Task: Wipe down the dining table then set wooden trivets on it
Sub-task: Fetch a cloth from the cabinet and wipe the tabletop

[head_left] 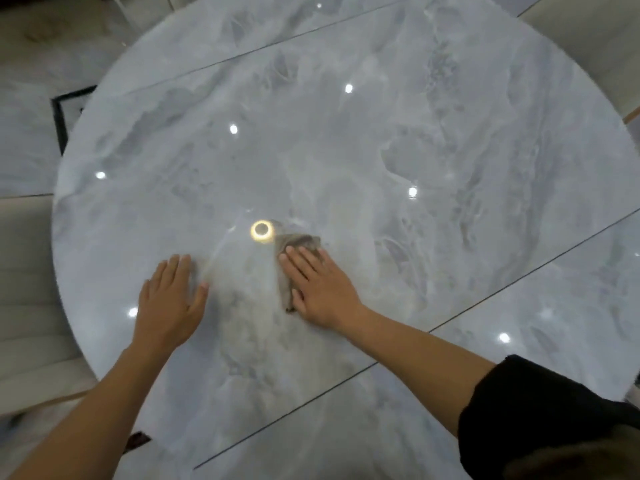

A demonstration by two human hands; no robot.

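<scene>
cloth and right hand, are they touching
Touching. The head view shows the right hand lying flat on the cloth, its straight fingers overlapping the fabric and pressing it to the table.

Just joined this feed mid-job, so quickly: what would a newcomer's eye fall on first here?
The round, glossy grey marble table fills the view. Near its middle the right hand presses flat on a crumpled brownish cloth, with a bright ring-shaped glare just beyond it. The left hand lies flat on the bare tabletop beside it.
</scene>
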